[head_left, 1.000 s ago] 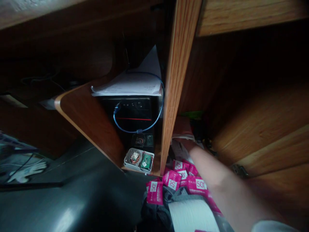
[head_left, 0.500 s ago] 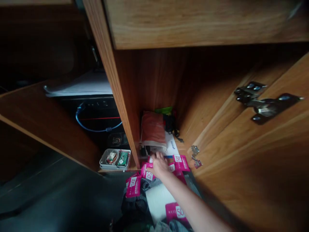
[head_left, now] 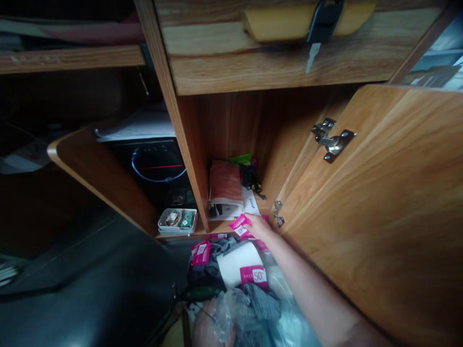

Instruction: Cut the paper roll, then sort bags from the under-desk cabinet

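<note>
My right hand (head_left: 256,225) reaches over the cabinet floor, its fingers closed on pink packets (head_left: 239,226) with a white label. My left hand (head_left: 208,325) is low in the view, blurred and partly covered by a crumpled clear plastic bag (head_left: 233,308), which it seems to grip. Between the hands lies a white paper roll (head_left: 231,265) with a pink packet marked 50 (head_left: 253,275) against it. More pink packets (head_left: 201,252) rest on dark cloth to the left. Behind my right hand sits a brown cloth pouch (head_left: 226,182) on a white paper.
A hinged wooden door (head_left: 379,202) stands open on the right; another door (head_left: 104,178) is open on the left. Above hangs a drawer front with a key (head_left: 313,55). A white tray of electronic parts (head_left: 177,221) sits in the left compartment, below a blue cable (head_left: 159,179).
My right hand has closed on pink packets and lifted them from the pile at the cabinet's front edge. The view has tilted up and back, bringing my left hand and the plastic bag into sight.
</note>
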The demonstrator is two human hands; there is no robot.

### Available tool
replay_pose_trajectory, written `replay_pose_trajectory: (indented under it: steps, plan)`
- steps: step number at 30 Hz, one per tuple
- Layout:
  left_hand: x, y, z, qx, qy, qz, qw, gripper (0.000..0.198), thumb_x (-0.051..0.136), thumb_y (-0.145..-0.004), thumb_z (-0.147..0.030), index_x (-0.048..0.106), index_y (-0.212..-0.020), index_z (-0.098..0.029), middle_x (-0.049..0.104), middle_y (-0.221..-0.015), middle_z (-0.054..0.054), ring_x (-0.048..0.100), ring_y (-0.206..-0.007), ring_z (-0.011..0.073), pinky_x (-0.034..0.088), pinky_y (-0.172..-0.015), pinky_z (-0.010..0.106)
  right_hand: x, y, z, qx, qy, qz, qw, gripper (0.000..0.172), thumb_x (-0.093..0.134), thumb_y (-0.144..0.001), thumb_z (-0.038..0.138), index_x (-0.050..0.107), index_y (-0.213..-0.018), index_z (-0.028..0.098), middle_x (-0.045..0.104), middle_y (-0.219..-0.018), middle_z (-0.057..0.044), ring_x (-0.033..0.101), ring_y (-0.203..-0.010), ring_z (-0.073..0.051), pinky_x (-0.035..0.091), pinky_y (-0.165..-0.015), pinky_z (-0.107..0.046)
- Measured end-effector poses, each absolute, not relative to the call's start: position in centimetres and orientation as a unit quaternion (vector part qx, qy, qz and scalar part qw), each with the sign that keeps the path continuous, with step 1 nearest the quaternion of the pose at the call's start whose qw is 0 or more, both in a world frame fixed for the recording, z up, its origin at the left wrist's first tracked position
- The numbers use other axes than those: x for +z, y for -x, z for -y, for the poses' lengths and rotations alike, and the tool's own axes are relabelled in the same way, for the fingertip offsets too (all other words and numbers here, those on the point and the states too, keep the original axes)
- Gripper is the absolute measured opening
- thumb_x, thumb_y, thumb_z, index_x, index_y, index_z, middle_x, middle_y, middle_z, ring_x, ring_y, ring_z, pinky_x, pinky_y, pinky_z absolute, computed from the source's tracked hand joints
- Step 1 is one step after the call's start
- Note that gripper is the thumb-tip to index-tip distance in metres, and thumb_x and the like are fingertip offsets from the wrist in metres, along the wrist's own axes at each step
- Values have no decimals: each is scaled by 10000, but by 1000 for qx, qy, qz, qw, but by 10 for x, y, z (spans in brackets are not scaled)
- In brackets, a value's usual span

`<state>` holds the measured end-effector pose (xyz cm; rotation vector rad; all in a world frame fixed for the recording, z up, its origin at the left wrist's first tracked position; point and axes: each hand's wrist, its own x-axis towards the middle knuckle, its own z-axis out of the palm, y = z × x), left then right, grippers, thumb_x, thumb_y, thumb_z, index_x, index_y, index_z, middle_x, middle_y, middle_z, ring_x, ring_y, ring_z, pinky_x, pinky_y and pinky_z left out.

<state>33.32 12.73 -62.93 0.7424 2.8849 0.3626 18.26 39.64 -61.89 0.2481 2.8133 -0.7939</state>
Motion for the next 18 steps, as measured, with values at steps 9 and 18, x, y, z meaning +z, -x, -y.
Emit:
replay_pose_trajectory:
  steps: [9,18]
  plan:
    - [-595,-340,-125,202,-302,-930,61,434,490,-688,-186,656,-1070,-308,701,-1056,18,642,-984,256,544,-890,451,-643,-263,-395,-190,-164,-923,291,137,575,-847,114,673,-943,110,681,-983,-117,633,-962,-234,501,-857,-395]
    - [-563,-373,-138,156,-286,-916,233,454,460,-816,-278,532,-1265,-272,607,-1258,80,582,-1134,279,502,-950,456,-602,-290,-389,-180,-150,-960,157,473,338,-891,104,384,-1359,47,404,-1372,-214,405,-1247,-308,366,-1011,-431]
